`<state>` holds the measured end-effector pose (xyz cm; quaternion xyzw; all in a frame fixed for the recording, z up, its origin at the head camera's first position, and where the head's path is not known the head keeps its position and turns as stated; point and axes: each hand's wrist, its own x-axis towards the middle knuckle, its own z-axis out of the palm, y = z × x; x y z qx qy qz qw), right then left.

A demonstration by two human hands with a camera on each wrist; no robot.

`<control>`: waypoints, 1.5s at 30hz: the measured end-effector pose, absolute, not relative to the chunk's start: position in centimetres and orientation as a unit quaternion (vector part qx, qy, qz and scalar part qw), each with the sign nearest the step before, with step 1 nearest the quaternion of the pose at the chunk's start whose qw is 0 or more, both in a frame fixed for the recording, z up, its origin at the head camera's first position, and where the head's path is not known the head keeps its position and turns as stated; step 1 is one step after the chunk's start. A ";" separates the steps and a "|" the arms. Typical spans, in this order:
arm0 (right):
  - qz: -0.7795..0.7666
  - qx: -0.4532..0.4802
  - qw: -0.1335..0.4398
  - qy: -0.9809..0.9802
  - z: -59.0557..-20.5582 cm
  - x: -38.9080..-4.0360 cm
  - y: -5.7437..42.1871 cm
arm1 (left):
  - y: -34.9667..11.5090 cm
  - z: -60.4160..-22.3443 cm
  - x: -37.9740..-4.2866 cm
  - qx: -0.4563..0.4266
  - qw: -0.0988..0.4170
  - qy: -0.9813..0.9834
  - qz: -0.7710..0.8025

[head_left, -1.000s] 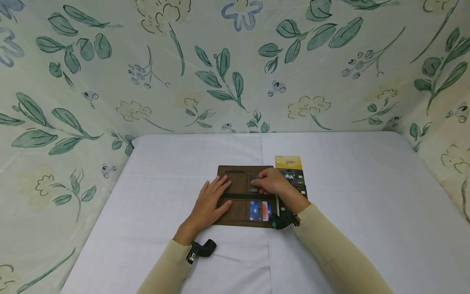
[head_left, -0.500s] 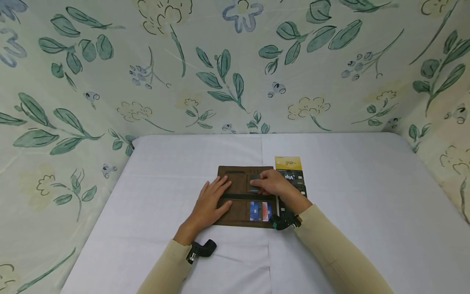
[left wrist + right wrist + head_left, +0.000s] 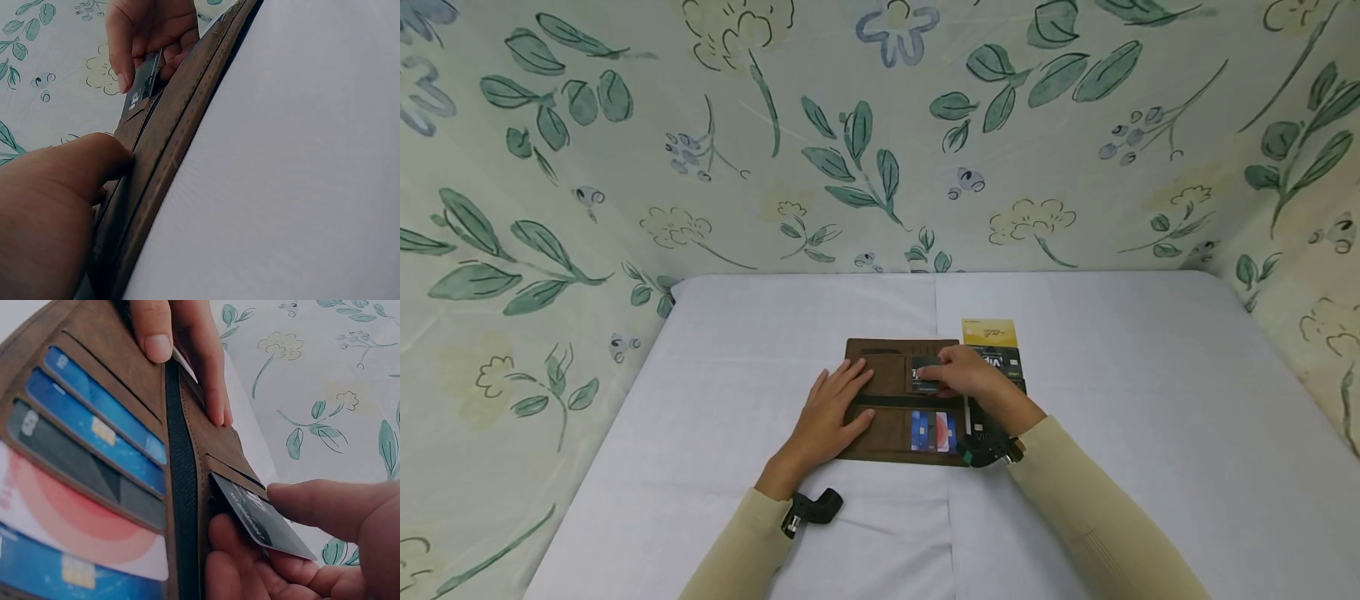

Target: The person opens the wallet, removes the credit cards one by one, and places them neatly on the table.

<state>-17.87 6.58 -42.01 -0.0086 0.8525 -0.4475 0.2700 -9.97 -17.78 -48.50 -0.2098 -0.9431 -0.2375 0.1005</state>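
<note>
A brown leather wallet (image 3: 882, 375) lies spread open on the white table. My left hand (image 3: 829, 418) rests flat on its left side, fingers spread over the far half and thumb on the near half. My right hand (image 3: 967, 374) pinches a black bank card (image 3: 265, 519) at the far half, thumb on top and fingers underneath. In the right wrist view the card's inner end sits at a slot while its outer part sticks out. In the near half, several cards fill the slots, among them a blue card (image 3: 103, 434), a grey card (image 3: 87, 472) and a red-and-white card (image 3: 94, 515).
Right of the wallet, a yellow card (image 3: 990, 332) and black cards (image 3: 1012, 363) lie in a column on the white tablecloth (image 3: 1120, 367), partly covered by my right hand and wrist. Behind the table hangs a floral cloth (image 3: 925, 150).
My right hand has shifted slightly to the right, and more of the black bank card's face shows out of its slot. The left hand and the wallet have stayed in place.
</note>
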 end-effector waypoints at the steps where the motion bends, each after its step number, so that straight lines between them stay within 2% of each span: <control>1: -0.443 -0.009 0.267 0.856 -42.1 -17.9 6.6 | -17.8 -48.5 -10.0 -0.209 0.099 -0.943 -0.237; 21: -0.476 -0.006 0.272 0.836 -42.7 -17.8 7.2 | -17.9 -48.7 -9.9 -0.208 0.095 -0.944 -0.239; 30: -0.483 -0.018 0.288 0.827 -42.5 -17.9 7.6 | -17.8 -48.7 -10.0 -0.217 0.108 -0.940 -0.239; 45: -0.451 -0.019 0.268 0.851 -42.6 -18.1 7.7 | -17.9 -48.5 -9.9 -0.216 0.111 -0.939 -0.242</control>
